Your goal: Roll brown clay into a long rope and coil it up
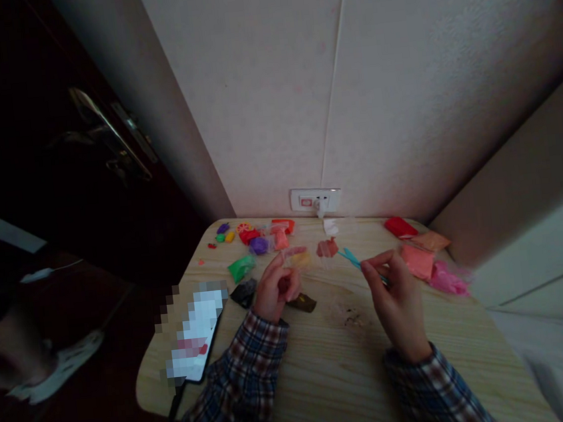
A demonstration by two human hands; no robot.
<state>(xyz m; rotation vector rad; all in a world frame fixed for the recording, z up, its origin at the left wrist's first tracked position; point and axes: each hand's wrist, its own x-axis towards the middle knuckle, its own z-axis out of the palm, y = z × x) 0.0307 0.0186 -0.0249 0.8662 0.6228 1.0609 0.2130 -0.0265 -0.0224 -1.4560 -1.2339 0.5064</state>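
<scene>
My right hand (396, 299) is closed around a thin turquoise plastic tool (351, 258), its tip pointing left over the table. The tool's kind is not clear; part of it is hidden by my fingers. My left hand (276, 291) has its fingers curled together in a pinch, and whatever they hold is too small or hidden to make out. Right by those fingertips is a clear bag of yellow clay (300, 258); I cannot tell whether they touch it. A brown packet (304, 302) and a black packet (244, 293) lie beside the left hand. A reddish-brown packet (326, 248) lies beyond, between both hands.
Green (242, 267) and purple (259, 245) clay bags lie at the back left, near small coloured pieces (224, 236). Red (400, 227), coral (418, 260) and pink (449, 278) packets lie right. A phone (198, 334) with a cable rests left. Dark crumbs (354, 319) dot the table.
</scene>
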